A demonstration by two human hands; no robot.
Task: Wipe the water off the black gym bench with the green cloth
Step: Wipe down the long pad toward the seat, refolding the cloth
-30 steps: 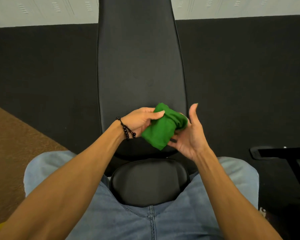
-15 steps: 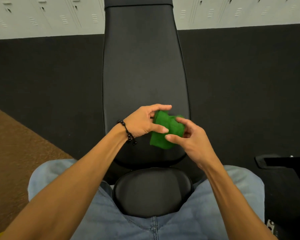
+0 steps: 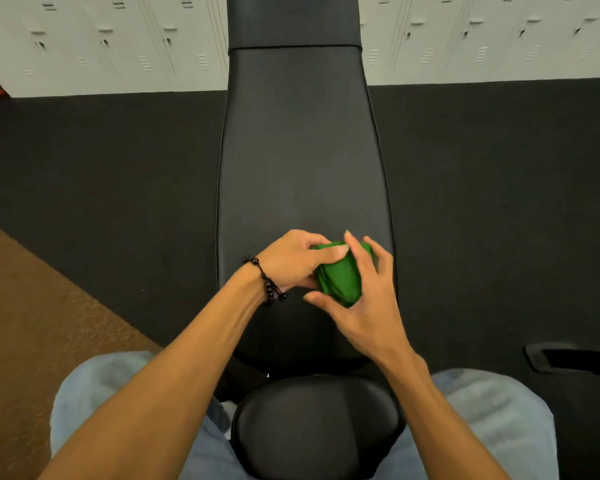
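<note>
The black gym bench [image 3: 298, 150] runs away from me, its long back pad ahead and its small seat pad [image 3: 316, 424] between my knees. A bunched green cloth [image 3: 340, 275] is held just above the near end of the back pad. My left hand [image 3: 291, 261], with a dark bead bracelet at the wrist, pinches the cloth's left side with thumb and fingers. From the right, my right hand [image 3: 368, 299] cups the cloth, fingers over its top and thumb under it. I cannot make out water on the pad.
Dark rubber flooring lies on both sides of the bench, with brown carpet [image 3: 32, 323] at the left. White lockers [image 3: 101, 39] line the far wall. A black metal frame part [image 3: 575, 358] sticks in at the right. My legs in blue jeans straddle the seat.
The cloth went from a loose hanging fold to a tight bundle. My right hand closed round it from an open palm. The view tilted up, showing more lockers.
</note>
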